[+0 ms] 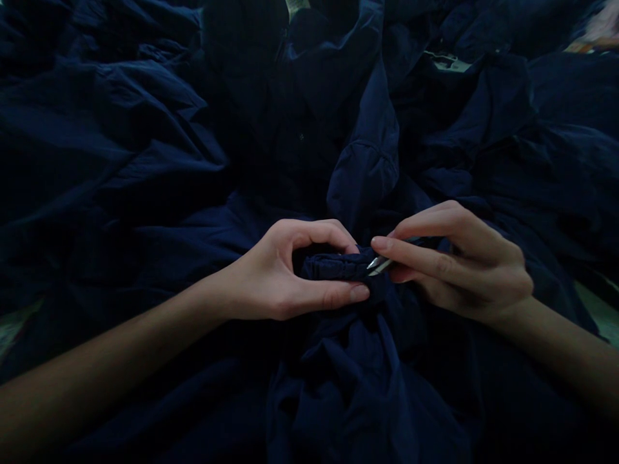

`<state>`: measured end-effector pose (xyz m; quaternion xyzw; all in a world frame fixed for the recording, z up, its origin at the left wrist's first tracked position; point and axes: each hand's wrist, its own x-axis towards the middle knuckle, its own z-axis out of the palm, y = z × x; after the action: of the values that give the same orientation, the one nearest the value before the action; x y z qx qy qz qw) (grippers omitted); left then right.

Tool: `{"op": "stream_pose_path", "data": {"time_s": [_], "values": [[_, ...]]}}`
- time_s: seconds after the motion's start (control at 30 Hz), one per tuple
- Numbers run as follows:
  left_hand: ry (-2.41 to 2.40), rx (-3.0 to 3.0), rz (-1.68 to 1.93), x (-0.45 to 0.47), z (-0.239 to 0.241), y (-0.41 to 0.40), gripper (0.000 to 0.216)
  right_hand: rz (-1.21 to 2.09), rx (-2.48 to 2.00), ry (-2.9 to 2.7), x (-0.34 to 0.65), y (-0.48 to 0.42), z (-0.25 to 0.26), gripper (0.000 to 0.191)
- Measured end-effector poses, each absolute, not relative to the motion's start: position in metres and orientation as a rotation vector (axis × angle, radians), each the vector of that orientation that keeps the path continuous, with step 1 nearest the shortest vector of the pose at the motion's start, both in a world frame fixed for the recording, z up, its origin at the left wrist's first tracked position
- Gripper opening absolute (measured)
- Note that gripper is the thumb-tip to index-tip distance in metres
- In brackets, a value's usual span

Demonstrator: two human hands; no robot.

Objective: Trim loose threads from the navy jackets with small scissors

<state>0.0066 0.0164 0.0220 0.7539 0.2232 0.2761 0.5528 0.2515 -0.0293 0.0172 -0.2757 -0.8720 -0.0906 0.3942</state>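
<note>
My left hand (285,274) pinches a bunched fold of a dark navy garment (338,265) between thumb and forefinger, low in the middle of the view. My right hand (459,261) is closed around a small metal thread snipper (378,263). Its shiny tips touch the gathered edge of the fold, right beside my left thumb tip. The rest of the same navy garment (358,380) hangs down below both hands.
Heaps of crumpled navy garments (120,148) fill nearly the whole view on every side. A pale label or tag (447,61) shows at the upper right. Slivers of a light surface (599,309) show at the right edge.
</note>
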Motion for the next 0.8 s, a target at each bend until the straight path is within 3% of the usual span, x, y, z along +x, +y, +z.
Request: {"op": "stream_pose_path", "data": {"time_s": [0.8], "values": [[0.506,1.804,0.685,0.0061,0.0224,0.0169,0.016,-0.153,-0.685,-2.170,0.2528,-0.0275,0.0136,0.022]]}}
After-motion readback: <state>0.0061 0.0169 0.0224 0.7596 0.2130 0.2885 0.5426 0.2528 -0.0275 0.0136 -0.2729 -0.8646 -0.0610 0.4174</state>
